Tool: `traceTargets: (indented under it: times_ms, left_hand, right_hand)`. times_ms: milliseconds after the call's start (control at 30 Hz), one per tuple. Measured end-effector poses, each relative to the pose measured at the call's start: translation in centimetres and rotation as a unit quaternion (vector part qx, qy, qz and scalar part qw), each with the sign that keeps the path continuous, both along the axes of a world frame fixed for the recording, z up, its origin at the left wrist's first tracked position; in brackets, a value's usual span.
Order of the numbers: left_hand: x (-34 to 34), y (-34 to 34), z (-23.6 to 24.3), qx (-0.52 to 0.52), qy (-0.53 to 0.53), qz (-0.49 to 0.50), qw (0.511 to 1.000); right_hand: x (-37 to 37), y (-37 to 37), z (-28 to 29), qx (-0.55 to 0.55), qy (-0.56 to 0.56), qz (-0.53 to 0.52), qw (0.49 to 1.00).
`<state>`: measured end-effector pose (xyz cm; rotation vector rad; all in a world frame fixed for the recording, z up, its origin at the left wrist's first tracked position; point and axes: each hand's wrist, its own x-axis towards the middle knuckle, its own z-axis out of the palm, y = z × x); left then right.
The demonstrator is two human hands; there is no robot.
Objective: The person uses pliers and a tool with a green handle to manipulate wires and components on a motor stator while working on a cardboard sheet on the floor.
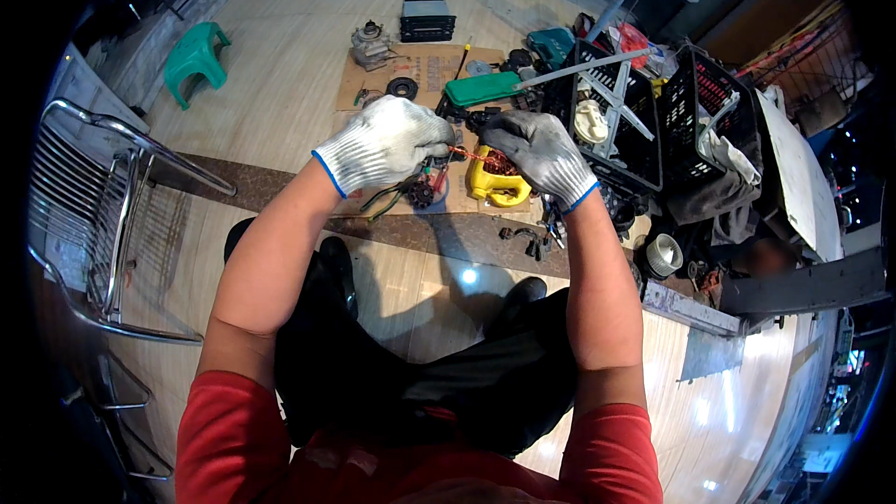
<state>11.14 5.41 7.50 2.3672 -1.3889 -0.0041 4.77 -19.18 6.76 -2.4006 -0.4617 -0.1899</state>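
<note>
Both of my hands wear white knitted gloves with blue cuffs, soiled grey at the right fingers. My left hand [387, 145] is closed, its fingertips pinching one end of a short orange-red copper wire [469, 154]. My right hand [541, 151] is closed around the other end, so the wire spans the gap between them. Just below the wire stands a yellow plastic jug [504, 189], cut open, with reddish copper wire inside. Left of the jug lie a small round motor part [422, 193] and pliers [385, 203] with dark green handles.
Cardboard [350, 93] on the floor carries a metal machine part [371, 45], a black ring [402, 88] and a green case [483, 89]. Black crates [653, 154] crowd the right. A steel chair [112, 215] and green stool [196, 61] stand left.
</note>
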Motion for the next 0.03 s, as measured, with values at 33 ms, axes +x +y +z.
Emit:
traceTargets:
  times_ms: [33]
  left_hand:
    - [0.1, 0.45, -0.1, -0.026, 0.018, -0.013, 0.999]
  right_hand:
    - [-0.03, 0.16, 0.38, 0.02, 0.061, -0.01, 0.998]
